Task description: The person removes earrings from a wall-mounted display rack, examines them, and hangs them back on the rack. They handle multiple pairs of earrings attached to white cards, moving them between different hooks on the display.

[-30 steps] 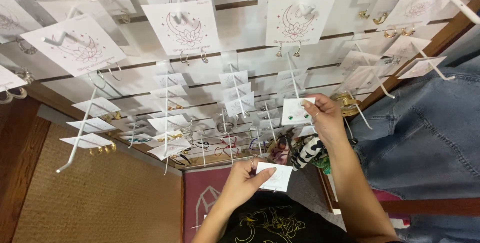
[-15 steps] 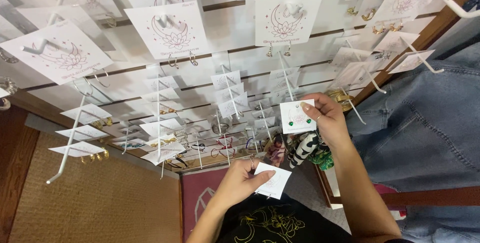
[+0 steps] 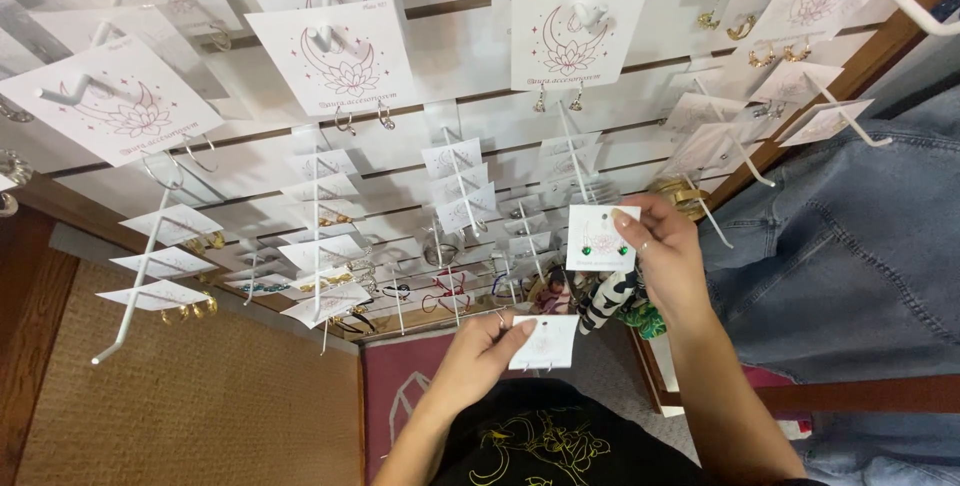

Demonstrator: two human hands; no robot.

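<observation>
1. Since the earlier frames, the view has tilted a little and the white display wall (image 3: 480, 136) now sits lower and nearer; both hands kept almost the same places.
2. My right hand (image 3: 668, 256) is still raised at the hooks, its fingers (image 3: 640, 208) pinching the top edge of a white card with green earrings (image 3: 598, 239). The card is close to a white hook (image 3: 578, 161), but I cannot tell if it already hangs on it.
3. My left hand (image 3: 480, 351) stays low, near my black shirt (image 3: 545, 441), fingers closed on a second white card (image 3: 545, 342).
4. I judge the hanging work is in the middle: one card is up at the wall, one waits below.
5. Around them are many more cards on long white hooks, some with gold hoops (image 3: 190, 308), and striped and green things (image 3: 625, 304) lie under the right hand.
6. Neighbouring hooks stand close together and can catch the card or my wrist. Blue denim cloth (image 3: 850, 246) is at the right side.
</observation>
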